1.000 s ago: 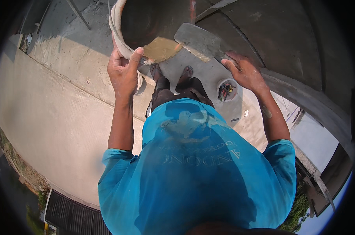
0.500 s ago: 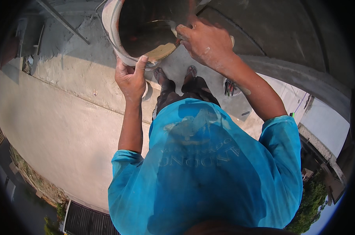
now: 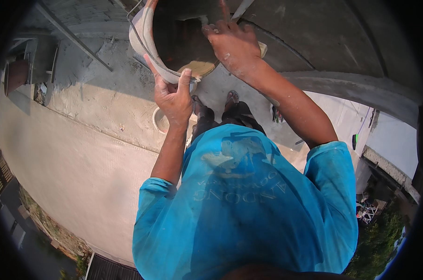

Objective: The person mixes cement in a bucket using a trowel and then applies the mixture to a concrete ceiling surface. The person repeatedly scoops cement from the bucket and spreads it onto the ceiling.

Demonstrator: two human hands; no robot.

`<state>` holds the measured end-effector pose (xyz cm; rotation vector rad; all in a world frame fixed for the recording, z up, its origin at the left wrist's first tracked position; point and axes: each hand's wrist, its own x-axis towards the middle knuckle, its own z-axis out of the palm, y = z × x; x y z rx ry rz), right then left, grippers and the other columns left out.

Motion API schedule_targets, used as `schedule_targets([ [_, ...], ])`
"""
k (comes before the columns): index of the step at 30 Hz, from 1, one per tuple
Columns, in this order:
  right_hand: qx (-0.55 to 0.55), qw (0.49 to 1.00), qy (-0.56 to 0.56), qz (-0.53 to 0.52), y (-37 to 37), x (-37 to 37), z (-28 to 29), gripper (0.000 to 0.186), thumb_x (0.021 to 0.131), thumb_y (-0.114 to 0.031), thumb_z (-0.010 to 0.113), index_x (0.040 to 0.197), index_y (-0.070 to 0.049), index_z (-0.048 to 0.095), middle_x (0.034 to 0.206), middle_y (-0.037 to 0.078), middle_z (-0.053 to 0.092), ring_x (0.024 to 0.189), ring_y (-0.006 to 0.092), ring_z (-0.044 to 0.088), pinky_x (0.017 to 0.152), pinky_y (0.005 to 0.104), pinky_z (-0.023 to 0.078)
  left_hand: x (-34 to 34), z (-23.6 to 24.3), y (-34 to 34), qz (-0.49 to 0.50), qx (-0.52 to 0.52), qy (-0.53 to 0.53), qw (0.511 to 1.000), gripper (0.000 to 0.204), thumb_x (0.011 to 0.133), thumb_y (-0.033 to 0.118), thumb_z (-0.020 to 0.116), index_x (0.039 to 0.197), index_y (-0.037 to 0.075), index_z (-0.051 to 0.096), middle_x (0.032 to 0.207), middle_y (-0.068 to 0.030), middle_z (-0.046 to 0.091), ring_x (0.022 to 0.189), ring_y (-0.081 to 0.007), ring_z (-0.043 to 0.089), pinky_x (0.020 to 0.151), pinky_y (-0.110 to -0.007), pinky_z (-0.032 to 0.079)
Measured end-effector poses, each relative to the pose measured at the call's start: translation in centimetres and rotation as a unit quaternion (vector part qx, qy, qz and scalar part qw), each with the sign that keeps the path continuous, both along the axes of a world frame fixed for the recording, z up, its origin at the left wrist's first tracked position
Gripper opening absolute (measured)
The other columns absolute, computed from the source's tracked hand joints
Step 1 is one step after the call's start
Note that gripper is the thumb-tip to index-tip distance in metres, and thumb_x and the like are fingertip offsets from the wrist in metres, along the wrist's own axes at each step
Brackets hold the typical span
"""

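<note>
My left hand [image 3: 175, 101] grips a pale bucket [image 3: 140, 35] at its near rim, thumb on top and fingers around the outside. The bucket is tilted, with a dark interior and a thin wire handle [image 3: 137, 32] along its side. Beige paste [image 3: 199, 68] coats the inside near the rim. Over the right side of the bucket's mouth, my right hand [image 3: 237, 50] is closed with its knuckles up. A pale end of something [image 3: 263, 49] sticks out beside that hand; the rest is hidden under the palm.
A dark grey surface [image 3: 323, 42] spans the upper right. A second, pale bucket [image 3: 157, 122] stands on the floor behind my left forearm. A long bar [image 3: 73, 36] slants at the upper left. A broad pale surface [image 3: 80, 163] fills the left side.
The bucket and my left hand have shifted right in the picture. My right hand has moved slightly up and left. More of the floor bucket shows as the view has shifted.
</note>
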<state>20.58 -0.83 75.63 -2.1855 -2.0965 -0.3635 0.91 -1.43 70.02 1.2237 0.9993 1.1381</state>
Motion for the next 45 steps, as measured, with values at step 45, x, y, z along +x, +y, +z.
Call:
schedule_targets([
  [45, -0.053, 0.987, 0.111, -0.104, -2.4, -0.3, -0.4, 0.04, 0.087, -0.019, 0.069, 0.126, -0.017, 0.066, 0.114, 0.014, 0.068, 0.095, 0.0328, 0.072, 0.077, 0.0485, 0.059, 0.3, -1.1, 1.2, -0.073, 0.129, -0.016, 0.989, 0.044, 0.094, -0.003, 0.068, 0.134, -0.007, 0.051, 0.127, -0.0129, 0.061, 0.104, -0.0153, 0.064, 0.09, -0.028, 0.052],
])
